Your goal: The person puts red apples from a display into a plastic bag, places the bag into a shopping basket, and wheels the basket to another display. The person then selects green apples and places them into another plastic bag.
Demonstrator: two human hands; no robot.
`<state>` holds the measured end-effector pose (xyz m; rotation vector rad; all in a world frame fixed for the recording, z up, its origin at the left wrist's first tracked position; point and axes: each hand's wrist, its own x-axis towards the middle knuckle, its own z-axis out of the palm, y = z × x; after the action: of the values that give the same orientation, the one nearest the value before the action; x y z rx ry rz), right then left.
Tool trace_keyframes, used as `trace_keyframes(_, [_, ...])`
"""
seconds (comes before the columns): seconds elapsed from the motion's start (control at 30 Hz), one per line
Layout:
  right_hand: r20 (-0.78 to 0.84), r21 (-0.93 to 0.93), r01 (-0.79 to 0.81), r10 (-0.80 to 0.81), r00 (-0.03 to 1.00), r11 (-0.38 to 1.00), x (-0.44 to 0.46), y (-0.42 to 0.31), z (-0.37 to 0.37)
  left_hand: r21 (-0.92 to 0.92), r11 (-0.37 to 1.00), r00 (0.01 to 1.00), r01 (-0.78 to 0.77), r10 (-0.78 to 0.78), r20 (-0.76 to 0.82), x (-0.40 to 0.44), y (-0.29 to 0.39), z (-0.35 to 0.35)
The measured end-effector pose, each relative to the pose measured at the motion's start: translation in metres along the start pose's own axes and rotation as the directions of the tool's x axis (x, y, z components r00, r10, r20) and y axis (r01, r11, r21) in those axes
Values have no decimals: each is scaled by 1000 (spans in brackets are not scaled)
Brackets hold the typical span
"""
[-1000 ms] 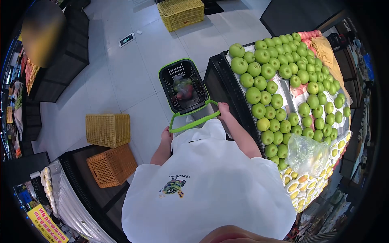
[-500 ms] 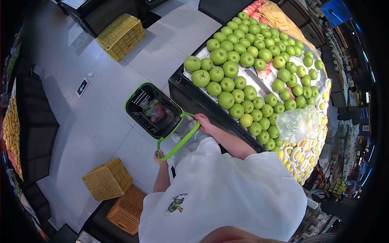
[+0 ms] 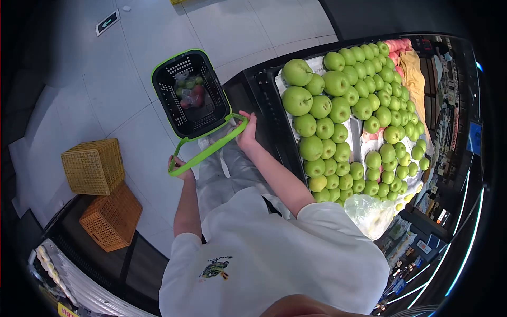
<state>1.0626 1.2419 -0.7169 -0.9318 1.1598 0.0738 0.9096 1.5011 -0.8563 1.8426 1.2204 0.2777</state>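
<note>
A black shopping basket with a bright green rim is in front of my legs. Its green handle is swung toward me. My left hand has its fingers wrapped round the handle's left side. At the handle's right end, near the basket's corner, my right hand is closed on it too. Inside the basket lie clear plastic bags of fruit, with red fruit and green fruit showing through. The exact kind of this fruit is hard to make out.
To my right, a black-edged display stand holds many green apples and a crumpled clear plastic bag. A yellow woven basket and an orange woven basket are at the left. A floor arrow sign lies ahead.
My view has turned, so the apple stand and the woven baskets appear shifted and rotated. Both hands still hold the handle, and the shopping basket appears higher in view.
</note>
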Motion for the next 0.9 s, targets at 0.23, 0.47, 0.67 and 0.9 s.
trace_keyframes(0.23, [21,-847,244,-428,903,472,75,14,27,303,922,952,-240,163,258,87,-30,61])
trace_keyframes(0.47, [238,-813,408,-403,884,415,187,64,24,228,960,886,-164,42,462,127,-47,113])
trace_keyframes(0.67, [552,-805,593,-392,736,-19,276,98,25,623,695,851,-359,-31,524,159,-49,153])
trace_keyframes(0.9, [533,-821,569,-436,725,-57,322,122,19,594,723,822,-354,-63,566,172,-53,176])
